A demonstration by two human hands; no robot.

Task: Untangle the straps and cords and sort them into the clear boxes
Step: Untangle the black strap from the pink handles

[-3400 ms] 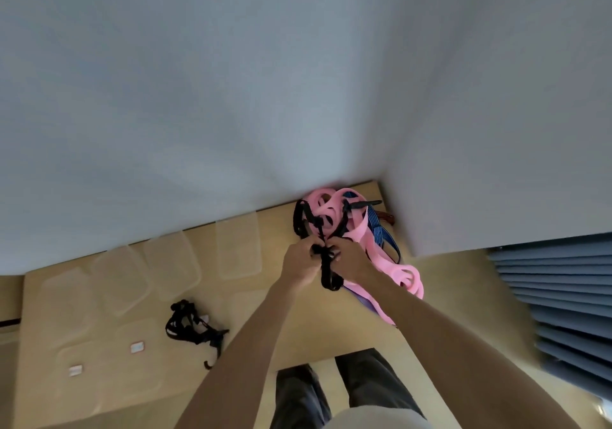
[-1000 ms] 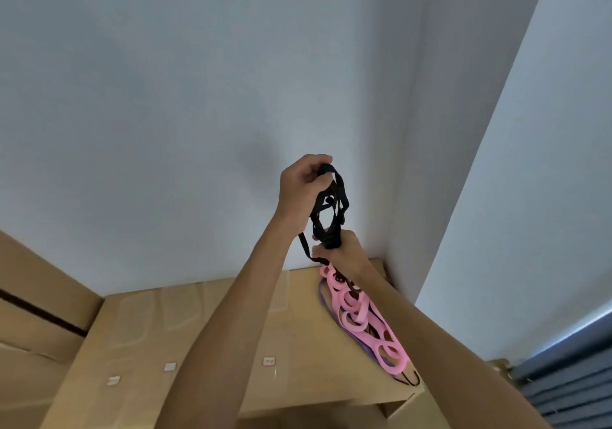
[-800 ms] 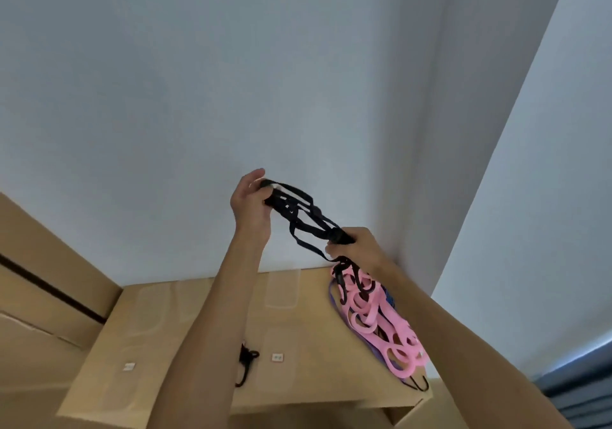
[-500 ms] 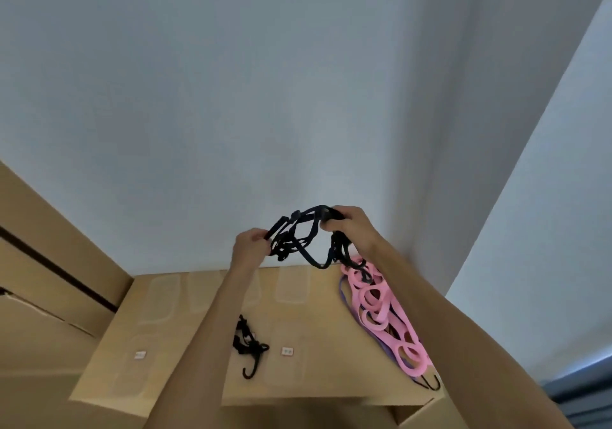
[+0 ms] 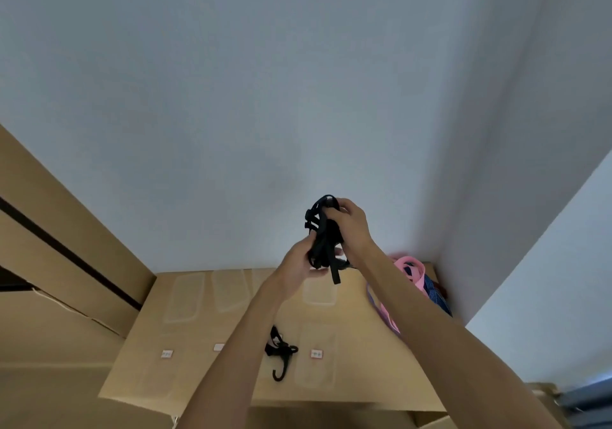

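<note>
While your right hand (image 5: 349, 229) curls its fingers (image 5: 334, 211) over the top of the black strap (image 5: 323, 239), your left hand (image 5: 298, 264) grips the same bundle from below, fingers wrapped round its lower part. You hold the strap bunched between both hands, raised well above the surface (image 5: 231, 372) and in front of the wall (image 5: 265, 97). One loose end hangs down just below your left hand.

Beneath your arms, on the surface, lies a black cord (image 5: 280, 352) with a hook at its near end; it sits between two of the clear boxes, touching or just beside the near right box (image 5: 314, 355). More clear boxes stand along the far edge: a left box (image 5: 183, 299), a middle box (image 5: 230, 289) and a far right box (image 5: 319, 291) partly behind your hands. Small white labels sit near the front row, one label (image 5: 167, 353) to the left and another (image 5: 317, 353) on the near right box.

To the right, in the corner, you have a pile of pink straps (image 5: 410, 268) with a blue strap (image 5: 433, 291) beside it; your right forearm hides much of the pile. Tan panels (image 5: 66, 246) stand at the far left.
</note>
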